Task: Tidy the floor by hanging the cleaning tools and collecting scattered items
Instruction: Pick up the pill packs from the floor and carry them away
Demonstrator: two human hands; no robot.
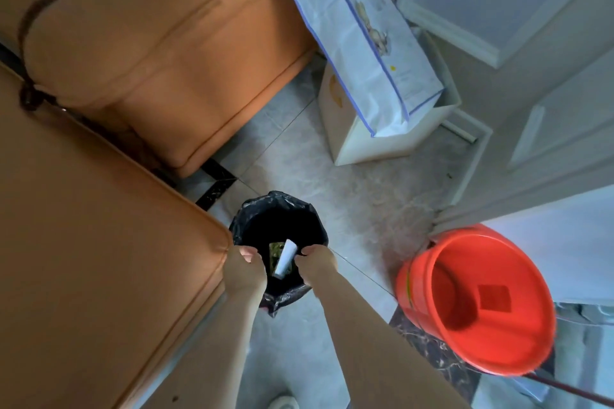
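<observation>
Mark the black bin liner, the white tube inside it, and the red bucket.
black bin liner (252,209): head view, far rim.
white tube (285,257): head view, middle of body.
red bucket (518,309): head view, inside wall.

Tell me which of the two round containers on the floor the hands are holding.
The black-lined bin beside the orange sofa; both hands grip its bag rim. The red bucket stands untouched by the door.
</observation>
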